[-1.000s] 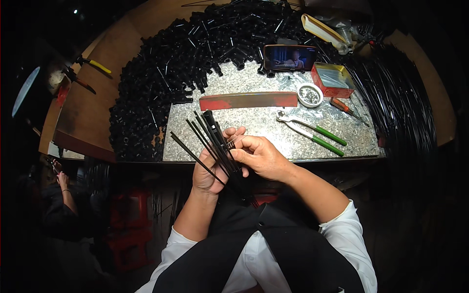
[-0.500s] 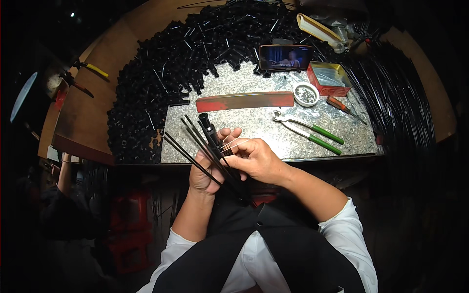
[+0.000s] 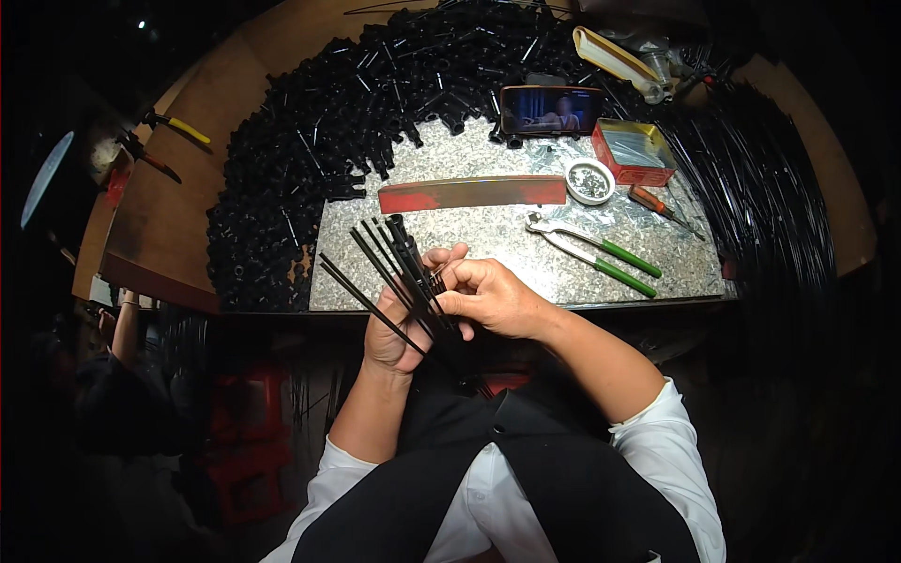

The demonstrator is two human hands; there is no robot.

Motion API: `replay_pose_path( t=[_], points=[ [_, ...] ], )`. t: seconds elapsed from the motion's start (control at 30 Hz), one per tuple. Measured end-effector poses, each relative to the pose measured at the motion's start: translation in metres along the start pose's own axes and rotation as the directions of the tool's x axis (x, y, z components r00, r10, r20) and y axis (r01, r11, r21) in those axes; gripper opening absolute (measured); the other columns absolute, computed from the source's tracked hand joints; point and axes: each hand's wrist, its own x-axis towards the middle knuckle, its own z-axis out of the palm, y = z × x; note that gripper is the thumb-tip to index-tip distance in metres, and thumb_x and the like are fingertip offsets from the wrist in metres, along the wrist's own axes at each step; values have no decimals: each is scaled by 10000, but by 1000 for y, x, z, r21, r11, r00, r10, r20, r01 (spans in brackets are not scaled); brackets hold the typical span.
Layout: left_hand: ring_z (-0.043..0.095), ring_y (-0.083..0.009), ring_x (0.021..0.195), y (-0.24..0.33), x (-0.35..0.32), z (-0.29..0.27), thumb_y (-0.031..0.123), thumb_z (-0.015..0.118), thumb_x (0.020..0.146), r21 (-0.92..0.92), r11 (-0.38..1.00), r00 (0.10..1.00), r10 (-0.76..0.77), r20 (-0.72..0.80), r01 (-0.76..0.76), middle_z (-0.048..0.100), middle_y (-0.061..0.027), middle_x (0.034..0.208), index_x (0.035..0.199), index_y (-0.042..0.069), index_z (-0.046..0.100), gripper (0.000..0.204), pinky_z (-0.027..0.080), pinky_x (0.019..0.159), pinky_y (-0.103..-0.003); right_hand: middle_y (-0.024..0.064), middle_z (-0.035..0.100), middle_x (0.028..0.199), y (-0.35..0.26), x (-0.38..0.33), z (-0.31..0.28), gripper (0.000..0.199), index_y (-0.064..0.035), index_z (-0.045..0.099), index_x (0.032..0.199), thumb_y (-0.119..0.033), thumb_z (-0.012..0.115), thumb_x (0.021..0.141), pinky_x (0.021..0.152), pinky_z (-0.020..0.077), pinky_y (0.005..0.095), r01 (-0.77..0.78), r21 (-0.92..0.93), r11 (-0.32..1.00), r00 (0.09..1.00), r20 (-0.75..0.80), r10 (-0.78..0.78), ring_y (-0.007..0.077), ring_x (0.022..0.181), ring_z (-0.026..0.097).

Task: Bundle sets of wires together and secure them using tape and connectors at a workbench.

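In front of me, past the table's near edge, my left hand (image 3: 389,340) is closed round what looks like an umbrella frame (image 3: 404,253). It has a thick black tube with several thin black ribs, tilted so their tops point up and left. My right hand (image 3: 493,298) comes from the right and pinches at the middle of this bundle, thumb against the fingers, where short thin rods show. Whatever small piece sits in that pinch is hidden by the fingers. The bundle's lower end fades into dark over my black apron.
On the speckled table (image 3: 366,277) lie a red-brown bar (image 3: 469,193), green-handled pincers (image 3: 601,255), a screwdriver (image 3: 657,206), a white bowl of small parts (image 3: 589,181), a red box (image 3: 633,155) and a phone (image 3: 551,111). Black tubular parts (image 3: 282,178) pile up left; black rods (image 3: 751,178) lie right.
The ribs and tube have tilted slightly, and the tube's top now sits behind more ribs. A pale thin wire at my right fingertips no longer shows. Both hands stay nearly in place.
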Motion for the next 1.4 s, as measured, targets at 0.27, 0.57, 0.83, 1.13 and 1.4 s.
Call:
replay_pose_path(
  t=[0.27,0.57,0.83,1.13,1.4],
  points=[
    [527,-332,1143,1,2,-2,345,583,895,11,1000,997,-12,76,11,401,-197,1370,1279,-82,410,600,594,676,-394,11,547,663,3,-1,1,184,-21,548,811,-164,617,903,433,401,196,32,6,999,999,24,-32,74,480,521],
    [538,-248,1125,15,-3,12,420,461,962,502,814,853,459,-247,-292,555,-180,1209,1215,-60,497,544,422,981,-376,-7,514,625,-11,15,19,177,-44,530,783,-145,615,900,400,370,194,60,-178,982,979,-183,-93,47,453,477],
    [571,-92,859,36,-14,33,25,647,865,771,579,763,615,-201,-264,627,-47,982,1070,-54,600,225,460,793,-231,14,383,637,-14,31,41,304,-7,456,690,-164,654,861,499,328,256,244,-471,848,910,-192,-368,69,580,347],
    [587,-83,788,52,-20,19,-29,673,823,727,644,797,558,-233,-238,642,-36,913,1009,-24,627,192,478,724,-213,54,421,666,-5,36,43,293,27,460,705,-128,671,837,525,354,285,403,-524,750,859,-66,-507,123,589,391],
    [597,-77,761,53,-20,20,-48,709,782,726,646,799,554,-235,-234,645,-22,855,901,13,625,158,487,699,-203,72,514,674,-9,28,41,266,27,527,725,-151,706,811,538,407,279,344,-577,741,886,-61,-459,119,598,484]
  ],
)
